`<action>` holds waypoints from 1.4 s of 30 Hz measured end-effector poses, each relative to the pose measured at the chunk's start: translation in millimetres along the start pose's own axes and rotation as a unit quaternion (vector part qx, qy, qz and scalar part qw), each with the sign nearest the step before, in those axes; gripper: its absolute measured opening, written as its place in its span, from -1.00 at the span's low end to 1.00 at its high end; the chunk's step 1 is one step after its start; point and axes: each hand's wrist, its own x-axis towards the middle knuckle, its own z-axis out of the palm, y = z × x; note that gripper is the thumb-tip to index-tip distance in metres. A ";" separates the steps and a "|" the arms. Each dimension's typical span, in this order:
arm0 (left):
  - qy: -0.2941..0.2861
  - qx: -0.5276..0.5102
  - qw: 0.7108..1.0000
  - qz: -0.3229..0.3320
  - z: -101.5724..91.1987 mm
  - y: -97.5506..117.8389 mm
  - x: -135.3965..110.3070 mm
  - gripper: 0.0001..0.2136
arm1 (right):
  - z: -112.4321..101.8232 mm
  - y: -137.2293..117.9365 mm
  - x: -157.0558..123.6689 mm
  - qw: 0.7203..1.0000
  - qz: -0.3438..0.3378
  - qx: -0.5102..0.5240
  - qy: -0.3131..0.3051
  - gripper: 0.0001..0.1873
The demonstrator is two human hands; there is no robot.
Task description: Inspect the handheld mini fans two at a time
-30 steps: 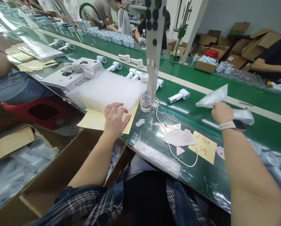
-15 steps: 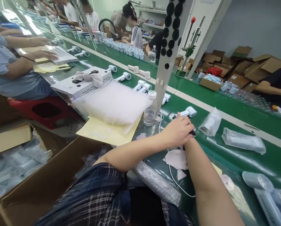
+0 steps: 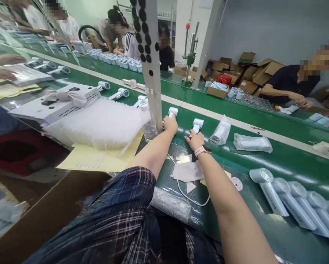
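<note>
My left hand (image 3: 170,124) reaches forward beside the white post, its fingers closed round the handle of a light blue handheld fan (image 3: 173,110). To its right, my right hand (image 3: 196,141), with a watch (image 3: 203,149) on the wrist, has thumb and fingers about the handle of a second handheld fan (image 3: 198,123). The fan heads point away from me on the green belt (image 3: 185,126); the lower handles are partly hidden by my fingers. Just right of my right hand lies a bubble-wrapped item (image 3: 221,129), with another wrapped piece (image 3: 252,143) beyond it.
Several fans (image 3: 273,198) lie in a row at the right. A water bottle (image 3: 149,123) stands by the perforated post (image 3: 150,80). A stack of clear bags (image 3: 98,124) on yellow paper is at the left. A cable and paper scraps lie before me; co-workers sit around the line.
My hands, crossed at the right wrist before, have parted and stretched forward, one to each fan. The view has swung right, so more fans show at the right.
</note>
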 end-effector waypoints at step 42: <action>0.277 -0.090 0.957 -0.015 -116.1 -167.2 -195.5 -0.55 | -33.4 217.1 -248.3 0.938 0.295 -0.029 0.179 -0.44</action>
